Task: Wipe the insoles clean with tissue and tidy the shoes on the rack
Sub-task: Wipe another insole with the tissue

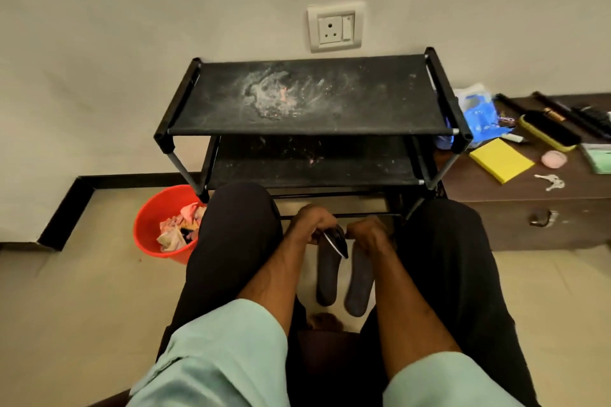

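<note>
— Grey insoles are lying on the floor between the knees; wiped?
— Probably unfinished: left hand is gripping a thin dark piece, right hand is hiding its grasp, rack is standing shoeless.

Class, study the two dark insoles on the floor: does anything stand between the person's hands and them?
Nothing visible does. The left hand and right hand are at the insoles' far ends. The left hand grips a thin dark object above one insole.

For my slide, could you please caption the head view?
Left hand and right hand handle dark insoles before a dusty black shoe rack.
</note>
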`<state>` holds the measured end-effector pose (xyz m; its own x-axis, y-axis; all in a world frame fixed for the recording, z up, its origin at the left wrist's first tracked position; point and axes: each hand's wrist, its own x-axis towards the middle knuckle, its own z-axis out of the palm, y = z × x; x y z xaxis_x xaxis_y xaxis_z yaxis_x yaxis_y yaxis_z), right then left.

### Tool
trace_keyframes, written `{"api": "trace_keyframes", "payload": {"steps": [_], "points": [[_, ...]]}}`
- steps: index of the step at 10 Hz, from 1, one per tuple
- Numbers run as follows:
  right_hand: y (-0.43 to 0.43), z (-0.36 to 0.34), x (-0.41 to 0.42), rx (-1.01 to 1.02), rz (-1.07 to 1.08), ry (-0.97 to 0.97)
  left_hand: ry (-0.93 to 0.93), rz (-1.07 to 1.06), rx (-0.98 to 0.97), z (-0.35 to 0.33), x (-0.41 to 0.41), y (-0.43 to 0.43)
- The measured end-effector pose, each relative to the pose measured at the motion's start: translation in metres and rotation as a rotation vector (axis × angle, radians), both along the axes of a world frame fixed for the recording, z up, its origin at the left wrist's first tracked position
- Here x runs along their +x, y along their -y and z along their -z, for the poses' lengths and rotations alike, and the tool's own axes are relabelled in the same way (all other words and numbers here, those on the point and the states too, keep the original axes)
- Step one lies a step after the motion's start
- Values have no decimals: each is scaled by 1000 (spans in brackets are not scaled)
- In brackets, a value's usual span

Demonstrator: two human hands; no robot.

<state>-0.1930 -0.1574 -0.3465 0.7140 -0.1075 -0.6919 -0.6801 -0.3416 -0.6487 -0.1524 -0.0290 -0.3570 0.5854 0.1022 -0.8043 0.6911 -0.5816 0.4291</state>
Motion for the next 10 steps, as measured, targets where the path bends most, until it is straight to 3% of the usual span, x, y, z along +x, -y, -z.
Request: {"api": "trace_keyframes", "payload": {"steps": [2,3,5,8,10], "points": [[2,-9,3,9,-54,-74,119,171,-5,-84,1,-15],[5,-28,0,133,-28,-104,203,226,32,-123,0,-28],[16,-75,-10,441,83,62,295,269,-14,-176,-1,-47],[39,-114,-22,606,93,137,303,379,-200,-210,-22,-62],[39,-125,-32,658,58,229,329,460,-191,-222,-27,-74]]}}
